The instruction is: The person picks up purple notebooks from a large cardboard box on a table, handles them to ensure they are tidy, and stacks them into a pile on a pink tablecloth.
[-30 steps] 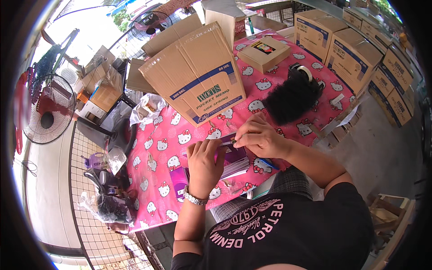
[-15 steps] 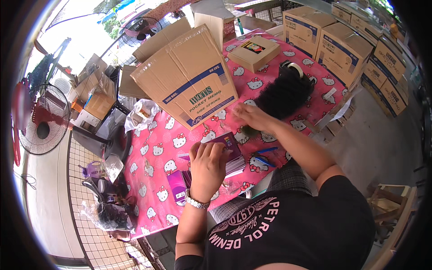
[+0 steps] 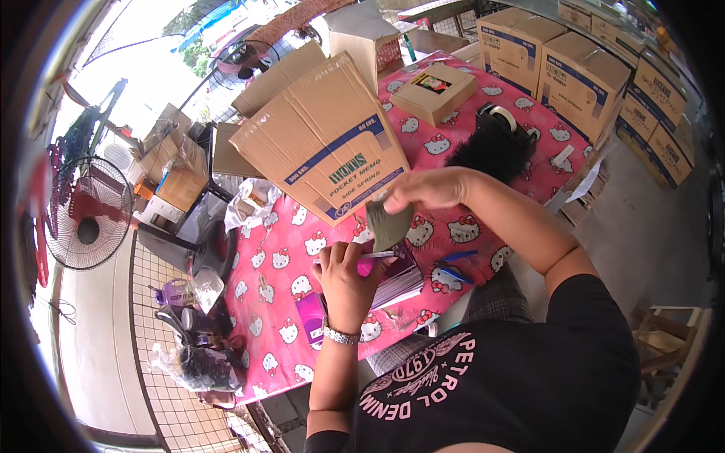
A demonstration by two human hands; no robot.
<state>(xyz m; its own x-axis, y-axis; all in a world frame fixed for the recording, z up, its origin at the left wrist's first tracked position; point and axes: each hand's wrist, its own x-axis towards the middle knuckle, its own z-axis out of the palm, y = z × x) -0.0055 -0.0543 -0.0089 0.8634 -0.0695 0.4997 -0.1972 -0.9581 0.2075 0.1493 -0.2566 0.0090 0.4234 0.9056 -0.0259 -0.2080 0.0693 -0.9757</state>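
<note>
a small grey-green card (image 3: 389, 225) hangs tilted in the air, pinched at its top corner, its lower end just above the stack of booklets (image 3: 396, 275). the stack lies flat on the pink patterned table (image 3: 287, 226) close to its near edge, the top cover dark purple with a bright pink strip along its left side, pale page edges showing on the side toward the near edge. the stack sits a little askew to the table edge, pressed down at its left end.
</note>
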